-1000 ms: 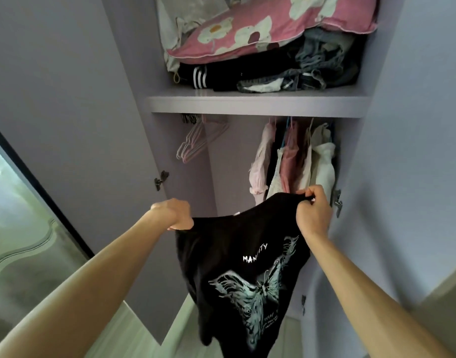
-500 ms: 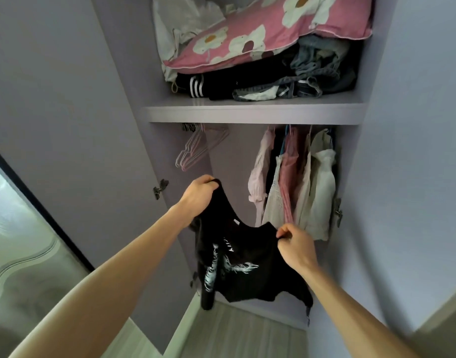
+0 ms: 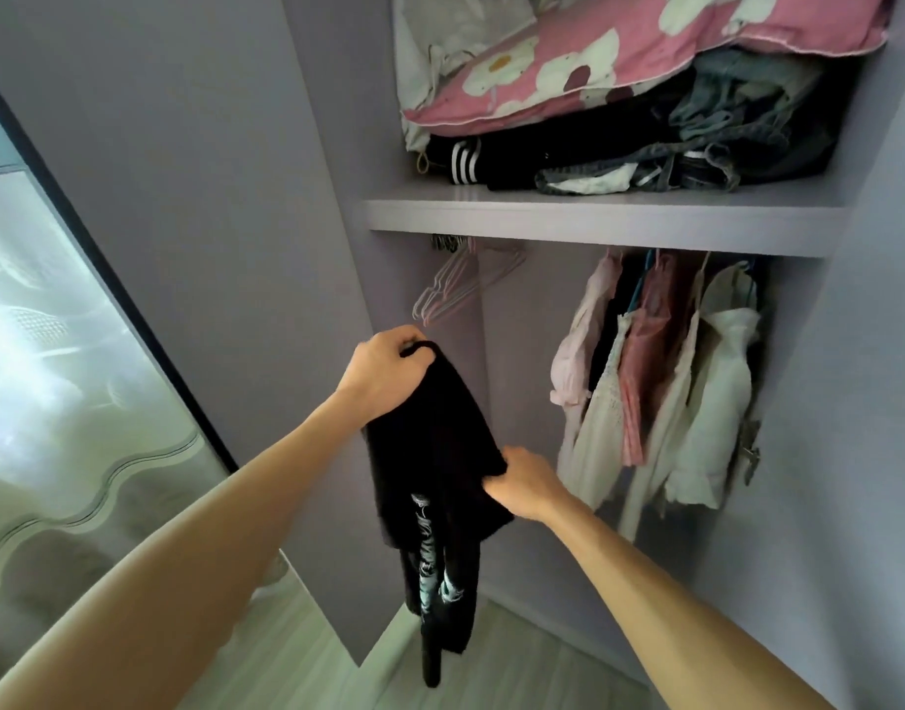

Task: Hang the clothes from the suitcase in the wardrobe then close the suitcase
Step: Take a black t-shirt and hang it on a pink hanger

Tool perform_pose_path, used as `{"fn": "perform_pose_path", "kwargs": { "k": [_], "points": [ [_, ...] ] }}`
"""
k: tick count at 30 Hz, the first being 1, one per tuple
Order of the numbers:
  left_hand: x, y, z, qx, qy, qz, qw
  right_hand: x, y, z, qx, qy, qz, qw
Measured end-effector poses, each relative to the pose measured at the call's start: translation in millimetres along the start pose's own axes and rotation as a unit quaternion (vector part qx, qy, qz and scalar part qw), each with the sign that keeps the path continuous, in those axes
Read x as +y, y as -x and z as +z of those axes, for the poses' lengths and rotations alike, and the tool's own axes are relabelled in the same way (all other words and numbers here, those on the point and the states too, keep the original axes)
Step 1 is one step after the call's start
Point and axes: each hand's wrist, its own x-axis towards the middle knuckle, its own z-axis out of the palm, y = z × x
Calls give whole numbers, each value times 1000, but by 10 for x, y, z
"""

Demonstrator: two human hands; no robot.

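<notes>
My right hand (image 3: 524,486) is nearest to me and pinches a fold at the side of the black T-shirt (image 3: 429,453), while my left hand (image 3: 383,374), higher up, grips the top of it with curled fingers, so the shirt hangs in front of the open wardrobe (image 3: 306,207) as a narrow bundle with the print folded inside. To do this step well, I think I should let the left hand carry the whole weight, free the right hand to take one of the empty hangers (image 3: 455,294) just beyond it, and find the neck opening before I push the hanger in. Further in, to the right, the hung clothes (image 3: 655,381) leave free room on the rail. The suitcase is not in view. One second ago the shirt was spread wide between both hands with the butterfly print facing me; since then it has been gathered and my left hand has risen toward the hangers.
</notes>
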Motion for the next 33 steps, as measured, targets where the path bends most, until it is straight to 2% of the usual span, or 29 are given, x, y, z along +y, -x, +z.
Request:
{"fn": "perform_pose_path", "kwargs": {
  "k": [2,5,8,11,15,18,20,24,26,28,30,33],
  "points": [
    [-218,-23,-145,3,-72,-14,997,160,-59,18,-35,86,54,994],
    [-605,-73,-347,-37,-218,-36,974,255,-170,-58,-12,119,111,987],
    [-961,-176,-447,-145,-348,-70,924,137,-338,-245,31,98,136,985],
    [-1184,-294,-468,-225,-432,-81,870,-147,-526,-436,70,47,127,988],
    [-1316,-575,-459,-303,-483,-100,816,-516,-778,-582,102,-39,126,986],
    [-1483,-857,-446,-421,-458,-147,769,-738,-973,-611,128,-76,113,982],
    [-1511,-981,-474,-442,-438,-155,767,-843,-1103,-612,145,-63,104,982],
    [-1545,-1286,-590,-398,-311,-116,855,-924,-1424,-615,185,-47,113,975],
    [-1558,-1448,-656,-340,-273,-87,896,-933,-1592,-616,199,-34,123,972],
    [-1528,-1614,-706,-260,-296,-48,918,-962,-1758,-620,205,-3,125,971],
    [-1474,-1809,-740,-178,-402,43,897,-995,-1930,-618,197,21,128,972],
    [-1394,-2095,-780,-96,-535,152,826,-1021,-2241,-601,196,2,142,970]
  ]
}}
